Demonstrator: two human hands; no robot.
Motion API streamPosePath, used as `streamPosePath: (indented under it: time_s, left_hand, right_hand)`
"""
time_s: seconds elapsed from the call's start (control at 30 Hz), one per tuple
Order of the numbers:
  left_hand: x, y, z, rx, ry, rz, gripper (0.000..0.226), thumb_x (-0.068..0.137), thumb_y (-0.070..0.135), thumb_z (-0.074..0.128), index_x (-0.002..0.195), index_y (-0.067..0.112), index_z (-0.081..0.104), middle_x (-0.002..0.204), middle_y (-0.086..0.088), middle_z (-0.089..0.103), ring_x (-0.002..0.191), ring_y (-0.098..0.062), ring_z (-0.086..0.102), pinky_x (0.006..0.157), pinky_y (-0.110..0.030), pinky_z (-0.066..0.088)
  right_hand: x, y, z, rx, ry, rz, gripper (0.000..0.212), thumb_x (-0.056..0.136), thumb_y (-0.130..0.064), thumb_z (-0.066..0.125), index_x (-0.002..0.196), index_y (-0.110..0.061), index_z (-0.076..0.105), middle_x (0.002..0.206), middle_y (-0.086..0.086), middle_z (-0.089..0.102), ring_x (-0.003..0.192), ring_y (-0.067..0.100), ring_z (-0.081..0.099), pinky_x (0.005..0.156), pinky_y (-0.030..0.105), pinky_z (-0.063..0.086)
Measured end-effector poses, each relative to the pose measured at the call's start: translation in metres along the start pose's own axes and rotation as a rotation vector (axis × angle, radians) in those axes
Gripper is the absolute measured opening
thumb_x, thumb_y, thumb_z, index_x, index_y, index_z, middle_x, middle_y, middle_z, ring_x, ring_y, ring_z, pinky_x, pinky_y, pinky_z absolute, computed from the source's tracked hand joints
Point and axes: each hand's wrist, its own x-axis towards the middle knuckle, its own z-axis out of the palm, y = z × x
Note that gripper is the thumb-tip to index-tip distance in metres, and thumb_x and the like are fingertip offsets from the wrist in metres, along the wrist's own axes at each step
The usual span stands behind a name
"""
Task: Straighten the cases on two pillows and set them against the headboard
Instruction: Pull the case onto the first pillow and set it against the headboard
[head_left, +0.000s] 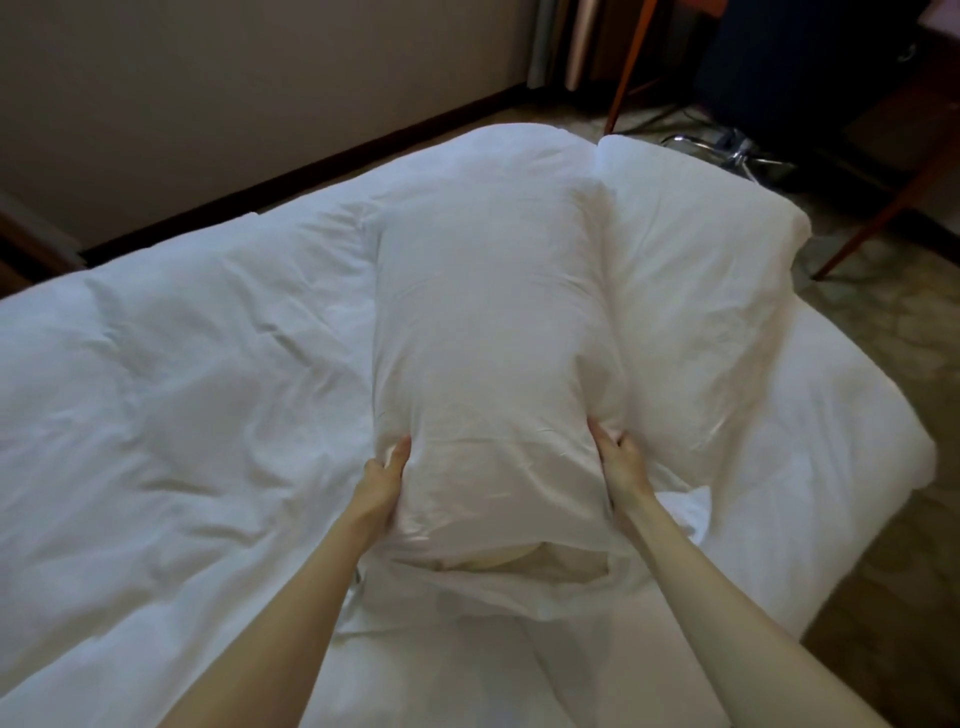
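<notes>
A white pillow (488, 332) lies lengthwise in the middle of the bed, its open case end toward me, where the cream inner pillow (524, 564) shows. My left hand (387, 480) grips the pillow's left side near that end. My right hand (621, 462) grips its right side at the same height. A second white pillow (696, 291) lies right beside it, touching it along the long edge. The headboard is not in view.
A rumpled white duvet (171, 395) covers the bed's left part. A beige wall with a dark baseboard (311, 161) runs behind. To the right are carpet floor, an orange wooden furniture leg (878, 218) and a chrome chair base (737, 150).
</notes>
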Motion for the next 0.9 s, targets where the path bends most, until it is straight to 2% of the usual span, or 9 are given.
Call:
streamPosePath:
  time_s: [0.07,0.17,0.3,0.43,0.57,0.7,0.77,0.83,0.9]
  left_hand:
    - [-0.002,0.002,-0.006,-0.002,0.051,0.029,0.069,0.094,0.057,0.036,0.130,0.000,0.051,0.132,-0.024,0.056,0.119,-0.035,0.055,0.102,-0.045,0.044]
    - [-0.008,0.004,-0.018,0.064,0.181,0.049,0.060,0.099,0.045,0.034,0.105,-0.008,0.061,0.114,-0.032,0.063,0.106,-0.044,0.060,0.090,-0.049,0.048]
    - [-0.022,0.010,-0.043,0.140,0.278,0.086,0.059,0.101,0.040,0.033,0.109,-0.011,0.062,0.112,-0.032,0.064,0.105,-0.044,0.059,0.092,-0.050,0.048]
    - [-0.045,0.028,-0.085,0.107,0.412,0.203,0.057,0.100,0.038,0.037,0.098,-0.012,0.065,0.107,-0.034,0.065,0.103,-0.043,0.061,0.090,-0.046,0.048]
    - [-0.074,0.054,-0.122,0.103,0.485,0.379,0.053,0.098,0.038,0.043,0.053,0.012,0.050,0.085,-0.034,0.066,0.088,-0.043,0.064,0.068,-0.039,0.043]
    - [-0.116,0.067,-0.146,0.065,0.605,0.502,0.053,0.099,0.036,0.041,0.065,0.001,0.060,0.087,-0.031,0.068,0.086,-0.039,0.065,0.070,-0.038,0.044]
    - [-0.138,0.071,-0.159,0.030,0.698,0.541,0.054,0.100,0.035,0.039,0.080,-0.008,0.066,0.092,-0.031,0.068,0.088,-0.038,0.064,0.073,-0.039,0.044]
    - [-0.156,0.074,-0.173,0.014,0.777,0.582,0.053,0.100,0.033,0.038,0.080,-0.007,0.066,0.091,-0.030,0.068,0.086,-0.037,0.063,0.070,-0.035,0.040]
    - [-0.176,0.074,-0.189,0.006,0.843,0.633,0.052,0.101,0.032,0.036,0.076,-0.003,0.065,0.088,-0.029,0.068,0.083,-0.037,0.063,0.069,-0.036,0.039]
  right_hand:
    - [-0.010,-0.010,0.013,0.046,-0.032,-0.001,0.049,0.081,-0.038,0.067,0.121,-0.009,0.059,0.117,0.009,0.067,0.104,0.025,0.063,0.094,0.040,0.050]
    - [-0.026,-0.028,0.027,0.060,-0.067,-0.039,0.042,0.072,-0.033,0.071,0.110,-0.018,0.059,0.104,0.000,0.069,0.090,0.017,0.065,0.073,0.031,0.051]
    - [-0.046,-0.046,0.038,0.103,-0.131,-0.059,0.034,0.068,-0.026,0.073,0.099,-0.025,0.061,0.098,-0.002,0.070,0.086,0.015,0.067,0.064,0.026,0.051]
    - [-0.072,-0.051,0.054,0.199,-0.133,0.011,0.044,0.071,-0.017,0.074,0.113,-0.012,0.060,0.103,0.009,0.070,0.086,0.022,0.068,0.068,0.029,0.053]
    - [-0.105,-0.048,0.063,0.301,-0.153,0.066,0.046,0.080,-0.012,0.066,0.124,-0.006,0.057,0.114,0.015,0.067,0.092,0.028,0.066,0.080,0.039,0.055]
    - [-0.143,-0.064,0.073,0.426,-0.205,0.031,0.042,0.089,-0.007,0.054,0.131,-0.007,0.052,0.110,0.014,0.066,0.087,0.026,0.064,0.076,0.037,0.055]
    - [-0.164,-0.077,0.082,0.459,-0.251,-0.011,0.043,0.092,-0.008,0.052,0.135,-0.007,0.048,0.117,0.017,0.062,0.098,0.031,0.062,0.085,0.043,0.054]
    - [-0.183,-0.087,0.092,0.475,-0.289,-0.046,0.045,0.094,-0.010,0.050,0.139,-0.007,0.044,0.123,0.019,0.058,0.105,0.031,0.059,0.091,0.045,0.052]
    - [-0.206,-0.091,0.102,0.467,-0.339,-0.072,0.045,0.095,-0.012,0.050,0.139,-0.010,0.044,0.119,0.017,0.059,0.096,0.028,0.063,0.077,0.039,0.057]
